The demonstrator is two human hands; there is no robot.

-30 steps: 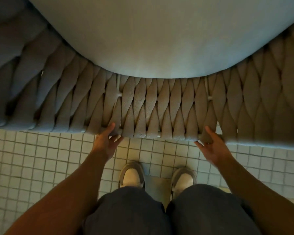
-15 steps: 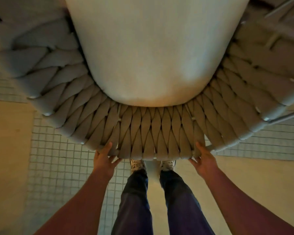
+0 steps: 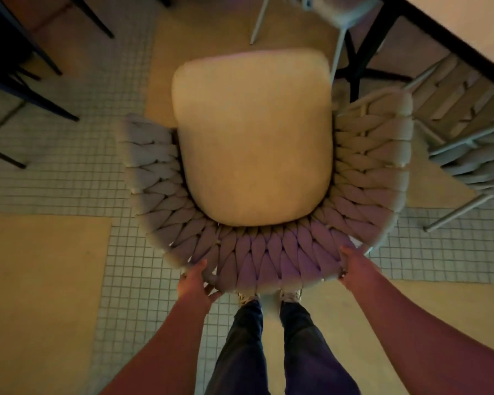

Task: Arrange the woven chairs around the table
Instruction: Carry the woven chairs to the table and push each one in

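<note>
Gripping the curved back rim of the woven chair [image 3: 268, 260], the left hand [image 3: 196, 283] and the right hand [image 3: 357, 269] each form a grip clenched on the braided edge, the left at the rim's left end, the right at its right end. Ahead of both grips lies the chair's pale seat cushion [image 3: 254, 135], ringed on three sides by the woven backrest. Behind and between the grips stand the person's legs in dark trousers [image 3: 283, 346], with shoe tips just showing under the rim. Farther forward and to the right of the right grip runs the edge of the counter [image 3: 468, 27], with a second woven chair [image 3: 468, 143] tucked partly beneath it, just beside the held chair's right arm. Small square floor tiles [image 3: 69, 178] spread left of the left grip, and dark furniture legs [image 3: 26, 89] stand well off in that direction.
</note>
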